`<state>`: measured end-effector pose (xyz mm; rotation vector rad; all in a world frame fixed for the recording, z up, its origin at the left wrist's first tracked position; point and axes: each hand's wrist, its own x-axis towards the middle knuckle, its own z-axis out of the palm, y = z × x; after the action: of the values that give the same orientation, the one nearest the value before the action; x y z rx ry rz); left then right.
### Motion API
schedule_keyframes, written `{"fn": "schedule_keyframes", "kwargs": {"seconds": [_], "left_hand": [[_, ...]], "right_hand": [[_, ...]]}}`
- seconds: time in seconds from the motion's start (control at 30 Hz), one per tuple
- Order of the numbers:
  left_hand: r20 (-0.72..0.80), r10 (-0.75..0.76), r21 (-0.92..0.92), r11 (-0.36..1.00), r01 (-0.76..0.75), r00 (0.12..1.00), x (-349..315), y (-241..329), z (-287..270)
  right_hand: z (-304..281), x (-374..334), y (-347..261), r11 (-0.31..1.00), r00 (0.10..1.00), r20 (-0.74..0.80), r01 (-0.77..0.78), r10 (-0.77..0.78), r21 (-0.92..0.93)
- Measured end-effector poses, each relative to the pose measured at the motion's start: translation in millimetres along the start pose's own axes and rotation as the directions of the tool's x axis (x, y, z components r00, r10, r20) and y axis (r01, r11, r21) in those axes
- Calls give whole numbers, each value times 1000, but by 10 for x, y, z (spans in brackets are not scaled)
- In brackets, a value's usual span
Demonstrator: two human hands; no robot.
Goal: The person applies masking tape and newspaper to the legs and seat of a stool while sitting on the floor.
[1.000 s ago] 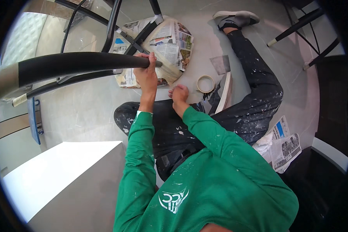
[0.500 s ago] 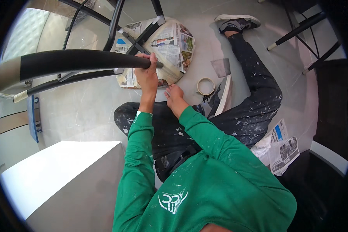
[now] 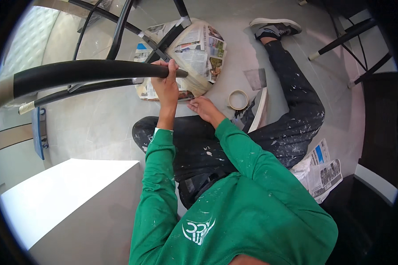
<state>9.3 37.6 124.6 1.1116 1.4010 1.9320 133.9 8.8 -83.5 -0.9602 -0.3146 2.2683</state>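
An overturned stool or chair with black metal legs lies before me, its round seat (image 3: 201, 53) wrapped in newspaper and pale masking tape. My left hand (image 3: 166, 86) is wrapped round the end of one thick black leg (image 3: 97, 73), above the seat. At the seat's near edge, my right hand (image 3: 204, 108) has its fingers drawn together by the papered rim. What they pinch, if anything, is too small to make out. A roll of masking tape (image 3: 230, 104) rests on the floor to the right of that hand.
My bent leg (image 3: 296, 101) in paint-spattered trousers lies to the right. Behind it are loose newspaper sheets (image 3: 326, 174). A white box-like block (image 3: 75, 190) stands at lower left, a blue board (image 3: 37, 132) beyond it. More black furniture legs (image 3: 345, 39) stand at far right.
The far end of the gripped leg has swung slightly left. My left hand keeps its hold, and my right hand stays at the seat's near edge, its wrist turned a little. The view has shifted slightly.
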Motion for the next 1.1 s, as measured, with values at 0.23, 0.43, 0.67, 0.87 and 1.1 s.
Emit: {"fn": "schedule_keyframes", "kwargs": {"seconds": [0.23,0.43,0.67,0.87,1.1], "left_hand": [[-22,-14,-36,999,13,1000,47,11,-119],[-21,-44,-17,999,44,999,32,42,-71],[13,-21,53,998,20,1000,18,28,-164],[54,-28,89,996,23,998,-11,-41,-65],[38,-31,0,1000,31,999,-26,-125,-313]], "right_hand": [[137,-92,-169,993,994,80,82,-76,-87],[166,7,-173,984,993,-28,113,-118,-135],[314,-79,-183,989,992,15,123,-122,-88],[202,-87,-244,990,992,29,125,-124,-67],[15,-762,-475,859,975,-163,49,-152,-510]]}}
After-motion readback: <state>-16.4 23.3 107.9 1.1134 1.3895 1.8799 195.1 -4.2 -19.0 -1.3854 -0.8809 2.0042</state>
